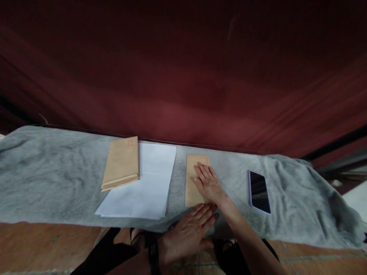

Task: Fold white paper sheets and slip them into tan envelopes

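1. Right hand [208,184]: palm down on the single brown envelope [191,187], fingers extended and only slightly spread; pressing from above, nothing gripped.
2. Left hand [190,225]: open, fingers extended, at the envelope's near edge beside the right wrist. No item visible in it; can't tell whether its fingertips touch the envelope or the wrist.
3. Envelope location: flat on the grey cloth [65,179] covering the surface, between the white sheets [153,187] and the phone [259,193]. Long side runs away from the person; small red print at far right corner, partly by the fingers.
4. Left of it: envelope stack [122,160] overlapping the white sheets, its near edges slightly fanned. Phone lies on the right, screen dark, well apart from the hands.
5. Handling, my judgement: spread pressure over the whole palm, not just fingertips; the cloth looks soft and wrinkled further out, so a hard local push could dent or crease the paper.
6. Also judged: left hand works best bracing the near edge lightly, since the envelope could slide with the cloth. Smooth strokes along its length, clear of the corners.
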A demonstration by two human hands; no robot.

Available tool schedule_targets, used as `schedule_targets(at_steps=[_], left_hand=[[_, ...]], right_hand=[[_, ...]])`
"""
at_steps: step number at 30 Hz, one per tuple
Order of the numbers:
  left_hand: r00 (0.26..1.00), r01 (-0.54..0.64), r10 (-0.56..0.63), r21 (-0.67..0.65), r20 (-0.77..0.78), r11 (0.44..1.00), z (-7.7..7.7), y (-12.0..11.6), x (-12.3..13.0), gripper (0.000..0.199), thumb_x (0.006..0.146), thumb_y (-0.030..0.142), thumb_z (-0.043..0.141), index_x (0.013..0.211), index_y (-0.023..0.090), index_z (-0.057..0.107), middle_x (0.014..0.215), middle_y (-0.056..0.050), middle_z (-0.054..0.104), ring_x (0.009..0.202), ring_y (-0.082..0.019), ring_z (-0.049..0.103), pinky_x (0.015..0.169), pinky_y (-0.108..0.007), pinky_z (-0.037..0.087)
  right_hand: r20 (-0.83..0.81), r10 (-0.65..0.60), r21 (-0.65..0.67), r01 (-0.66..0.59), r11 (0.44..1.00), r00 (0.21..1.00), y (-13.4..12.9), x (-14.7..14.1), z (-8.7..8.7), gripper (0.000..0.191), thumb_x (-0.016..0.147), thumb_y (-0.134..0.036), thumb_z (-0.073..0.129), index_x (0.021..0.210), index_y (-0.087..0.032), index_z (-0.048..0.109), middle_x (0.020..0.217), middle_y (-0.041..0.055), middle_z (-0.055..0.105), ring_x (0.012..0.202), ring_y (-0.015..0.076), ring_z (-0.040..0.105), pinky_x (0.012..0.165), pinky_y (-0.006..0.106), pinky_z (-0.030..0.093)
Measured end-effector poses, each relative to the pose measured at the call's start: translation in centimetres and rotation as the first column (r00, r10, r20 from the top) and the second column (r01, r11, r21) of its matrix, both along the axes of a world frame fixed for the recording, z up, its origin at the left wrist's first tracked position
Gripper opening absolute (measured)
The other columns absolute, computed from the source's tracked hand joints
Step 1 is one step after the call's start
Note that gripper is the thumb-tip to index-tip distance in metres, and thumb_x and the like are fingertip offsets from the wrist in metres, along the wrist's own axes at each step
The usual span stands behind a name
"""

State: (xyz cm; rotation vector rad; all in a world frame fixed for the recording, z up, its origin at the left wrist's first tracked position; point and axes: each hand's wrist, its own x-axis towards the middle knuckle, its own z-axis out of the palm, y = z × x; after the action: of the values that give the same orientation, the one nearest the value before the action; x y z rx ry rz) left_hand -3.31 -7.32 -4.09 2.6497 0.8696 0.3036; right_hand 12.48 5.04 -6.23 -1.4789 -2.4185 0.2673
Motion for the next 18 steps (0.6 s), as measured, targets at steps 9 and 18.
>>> schedule_targets(at_steps=[9,18], left_hand=[[1.000,-0.011,0.011,0.001,0.011,1.000,0.1,-0.1,0.0,0.067,0.101,0.058,0.044,0.154,0.018,0.040,0.157,-0.011,0.048,0.145,-0.024,0.045,0.121,-0.039,0.032],[0.924,-0.298,0.316,-0.113,0.215,0.948,0.3,1.9,0.4,0.043,0.100,0.035,0.053,0.141,0.022,0.056,0.148,-0.009,0.058,0.140,-0.025,0.051,0.119,-0.045,0.040]], right_hand=[[-0.098,0.256,-0.238,-0.273,0.932,0.962,-3.4,1.1,2.3,0.054,0.107,-0.044,0.035,0.159,-0.029,0.033,0.167,0.0017,0.030,0.155,0.0204,0.024,0.129,0.049,0.014],[-0.548,-0.155,-0.263,0.007,0.965,0.822,-4.0,2.9,1.7,0.039,0.098,-0.033,0.044,0.124,-0.022,0.070,0.129,0.0094,0.071,0.119,0.0221,0.065,0.106,0.041,0.051]])
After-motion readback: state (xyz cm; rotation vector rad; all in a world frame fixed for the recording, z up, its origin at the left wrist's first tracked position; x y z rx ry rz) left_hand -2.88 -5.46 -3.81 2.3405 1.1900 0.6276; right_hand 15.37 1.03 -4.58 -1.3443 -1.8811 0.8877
